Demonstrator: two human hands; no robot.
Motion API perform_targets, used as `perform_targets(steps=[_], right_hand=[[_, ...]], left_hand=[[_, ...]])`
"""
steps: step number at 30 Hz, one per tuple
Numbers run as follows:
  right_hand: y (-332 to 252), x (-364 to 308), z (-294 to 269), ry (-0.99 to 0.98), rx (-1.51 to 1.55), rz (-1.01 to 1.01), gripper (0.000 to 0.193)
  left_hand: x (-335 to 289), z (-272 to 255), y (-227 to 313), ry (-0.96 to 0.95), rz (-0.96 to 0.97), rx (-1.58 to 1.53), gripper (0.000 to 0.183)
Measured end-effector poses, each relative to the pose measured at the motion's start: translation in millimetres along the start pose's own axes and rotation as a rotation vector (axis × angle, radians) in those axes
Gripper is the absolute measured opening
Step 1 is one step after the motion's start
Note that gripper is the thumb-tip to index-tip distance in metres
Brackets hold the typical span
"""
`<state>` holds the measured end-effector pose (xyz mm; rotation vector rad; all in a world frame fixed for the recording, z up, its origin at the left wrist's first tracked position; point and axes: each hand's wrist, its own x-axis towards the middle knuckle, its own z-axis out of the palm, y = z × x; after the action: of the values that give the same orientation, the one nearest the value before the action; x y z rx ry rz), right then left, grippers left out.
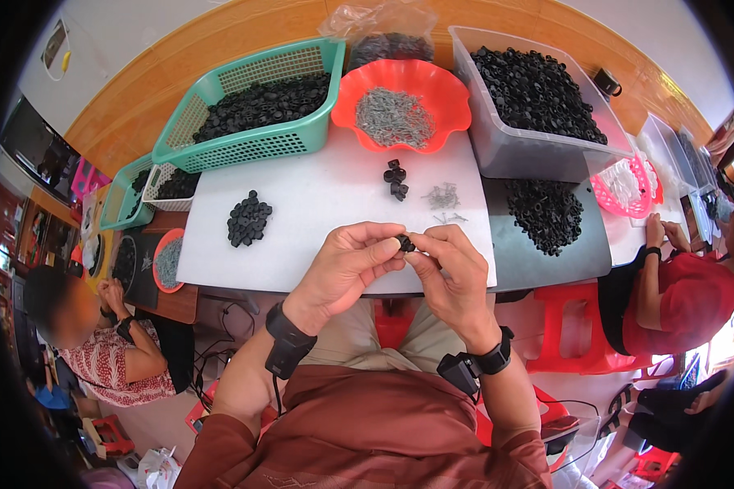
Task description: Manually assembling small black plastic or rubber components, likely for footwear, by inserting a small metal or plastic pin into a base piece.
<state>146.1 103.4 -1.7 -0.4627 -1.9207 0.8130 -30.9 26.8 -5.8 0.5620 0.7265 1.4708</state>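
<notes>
Over the front of the white work surface, a small black plastic part (405,243) is pinched between the fingertips of both hands. My left hand (353,262) closes on it from the left, and my right hand (451,273) from the right. Fingers cover most of the part. Beyond my hands lies a short cluster of black parts (395,179). To its right is a small heap of thin silvery screws or pins (443,196), with a few loose ones nearer me. A pile of black parts (249,218) sits to the left.
At the back stand a green basket (245,147) of black parts, a red scalloped bowl (347,114) of silvery pieces and a clear bin (530,159) of black parts. More black parts (546,216) lie on a dark board at right. People (110,350) work at both sides.
</notes>
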Motion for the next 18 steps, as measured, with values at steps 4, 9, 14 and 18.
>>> perform_targets(steps=[4,9,14,18], right_hand=[[1.0,-1.2,1.7,0.027,0.003,-0.026,0.025],[2.6,-2.4,2.6,0.045,0.006,-0.036,0.026],[3.4,-3.1,3.7,0.053,0.004,-0.042,0.026],[5.6,-4.0,4.5,0.06,-0.012,-0.058,0.026]], left_hand=[[-0.1,-0.9,-1.7,-0.007,0.016,0.009,0.023],[-0.5,-0.8,-3.2,0.005,0.016,0.014,0.022],[-1.4,-0.1,-4.4,0.021,0.023,0.029,0.02],[-2.3,0.7,-5.7,0.036,0.036,0.052,0.02]])
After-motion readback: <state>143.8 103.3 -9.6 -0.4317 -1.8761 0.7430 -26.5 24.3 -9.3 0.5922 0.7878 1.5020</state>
